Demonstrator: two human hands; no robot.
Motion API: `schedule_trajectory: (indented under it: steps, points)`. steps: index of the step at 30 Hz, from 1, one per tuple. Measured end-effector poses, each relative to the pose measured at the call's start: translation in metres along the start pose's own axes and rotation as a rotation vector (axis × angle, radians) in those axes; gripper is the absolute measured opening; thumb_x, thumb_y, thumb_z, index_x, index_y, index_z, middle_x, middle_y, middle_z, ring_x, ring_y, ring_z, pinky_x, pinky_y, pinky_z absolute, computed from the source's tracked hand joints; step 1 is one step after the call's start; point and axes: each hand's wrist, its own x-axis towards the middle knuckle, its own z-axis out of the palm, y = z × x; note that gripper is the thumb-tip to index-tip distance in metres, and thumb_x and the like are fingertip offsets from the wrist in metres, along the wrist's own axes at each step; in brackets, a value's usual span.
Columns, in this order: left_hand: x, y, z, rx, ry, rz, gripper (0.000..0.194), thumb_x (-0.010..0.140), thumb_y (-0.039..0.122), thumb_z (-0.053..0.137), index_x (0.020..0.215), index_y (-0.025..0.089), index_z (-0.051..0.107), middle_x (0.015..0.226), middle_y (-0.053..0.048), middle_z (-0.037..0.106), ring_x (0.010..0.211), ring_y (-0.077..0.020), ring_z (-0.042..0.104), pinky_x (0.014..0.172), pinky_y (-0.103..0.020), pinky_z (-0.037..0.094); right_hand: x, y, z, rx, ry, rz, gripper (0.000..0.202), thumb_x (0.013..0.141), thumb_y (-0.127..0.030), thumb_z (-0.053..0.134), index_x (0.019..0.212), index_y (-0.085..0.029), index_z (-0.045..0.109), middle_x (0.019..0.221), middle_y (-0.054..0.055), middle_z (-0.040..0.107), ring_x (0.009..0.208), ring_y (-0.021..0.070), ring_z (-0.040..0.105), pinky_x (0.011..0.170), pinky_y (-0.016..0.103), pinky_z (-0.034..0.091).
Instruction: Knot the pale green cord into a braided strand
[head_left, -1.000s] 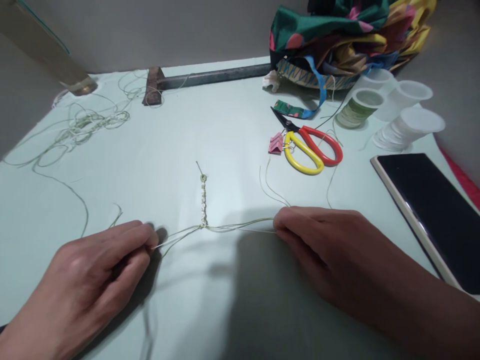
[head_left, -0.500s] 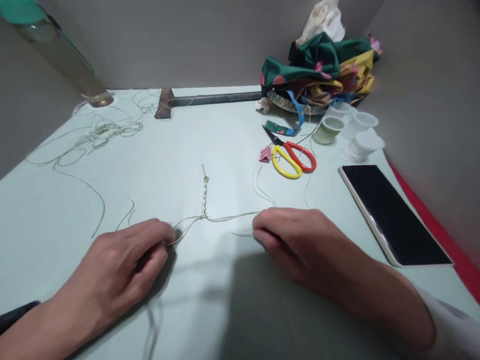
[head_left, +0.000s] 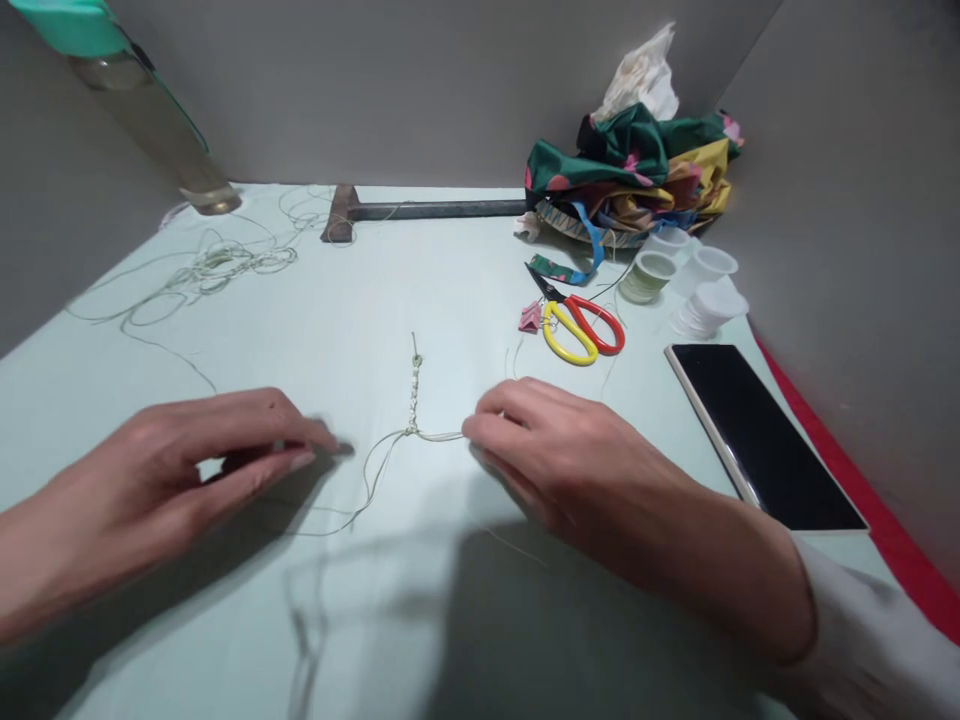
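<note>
A short knotted cord point(head_left: 414, 395) lies upright in the view at the middle of the pale table, with thin green strands running out to both sides from its lower end. My right hand point(head_left: 555, 450) pinches the right-hand strands close to the knots. To the left, my left hand point(head_left: 225, 450) hovers over the table with thumb and fingers apart and nothing between them. The left strands point(head_left: 371, 490) curve loosely down onto the table, just right of and below its fingertips.
Scissors point(head_left: 576, 325), a pink clip point(head_left: 529, 317), thread spools point(head_left: 646, 277) and a phone point(head_left: 765, 435) lie right. Behind are a hammer point(head_left: 435, 210) and bunched fabric point(head_left: 630, 165). Tangled thread point(head_left: 217, 265) and a bottle point(head_left: 150, 130) are at left.
My left hand has let go of the left strands and moved left, its fingers opening. My right hand has shifted left along its strands, nearer the knots. The view has tilted slightly.
</note>
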Motion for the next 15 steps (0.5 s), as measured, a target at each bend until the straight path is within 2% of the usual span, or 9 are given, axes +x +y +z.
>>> schedule_trajectory:
  steps: [2, 4, 9, 12, 15]
  points:
    - [0.009, -0.006, 0.0, 0.013, -0.025, 0.032, 0.026, 0.106, 0.045, 0.055, 0.112, 0.038, 0.079, 0.104, 0.004, 0.079, 0.085, -0.0182, 0.075, 0.073, -0.024, 0.056, 0.008, 0.006, 0.008, -0.076, 0.011, -0.026, 0.03, 0.089, 0.01, 0.051, 0.097, -0.018, 0.062, 0.106, 0.007, 0.064, 0.09, 0.0217, 0.055, 0.075, 0.034, 0.041]
    - [0.017, -0.005, 0.006, 0.014, -0.048, 0.078, 0.025, 0.106, 0.047, 0.057, 0.117, 0.035, 0.076, 0.107, 0.001, 0.076, 0.083, -0.0196, 0.074, 0.072, -0.026, 0.056, 0.013, 0.008, 0.018, -0.143, 0.041, -0.074, 0.028, 0.09, 0.009, 0.054, 0.097, -0.017, 0.062, 0.105, 0.007, 0.065, 0.089, 0.0229, 0.054, 0.076, 0.036, 0.042]
    - [0.028, 0.013, 0.02, 0.004, -0.104, 0.12, 0.027, 0.109, 0.032, 0.045, 0.099, 0.028, 0.07, 0.107, -0.002, 0.071, 0.086, -0.0196, 0.071, 0.073, -0.029, 0.055, 0.02, 0.006, 0.035, -0.242, 0.138, -0.137, 0.024, 0.084, 0.007, 0.055, 0.089, -0.015, 0.064, 0.089, 0.009, 0.063, 0.078, 0.0248, 0.049, 0.069, 0.039, 0.039]
    - [0.031, 0.015, 0.022, 0.012, -0.092, 0.138, 0.024, 0.108, 0.029, 0.045, 0.098, 0.028, 0.066, 0.112, -0.002, 0.071, 0.09, -0.0196, 0.072, 0.075, -0.029, 0.055, 0.024, 0.006, 0.034, -0.191, 0.157, -0.124, 0.023, 0.085, 0.006, 0.054, 0.09, -0.014, 0.065, 0.088, 0.008, 0.063, 0.076, 0.0237, 0.05, 0.07, 0.038, 0.042]
    - [0.03, 0.012, 0.019, -0.01, -0.059, 0.076, 0.018, 0.108, 0.035, 0.048, 0.096, 0.03, 0.061, 0.11, 0.001, 0.073, 0.088, -0.0191, 0.072, 0.071, -0.028, 0.055, 0.028, 0.005, 0.028, 0.031, 0.172, -0.067, 0.022, 0.092, 0.005, 0.051, 0.089, -0.012, 0.064, 0.085, 0.006, 0.063, 0.074, 0.0184, 0.053, 0.069, 0.032, 0.044]
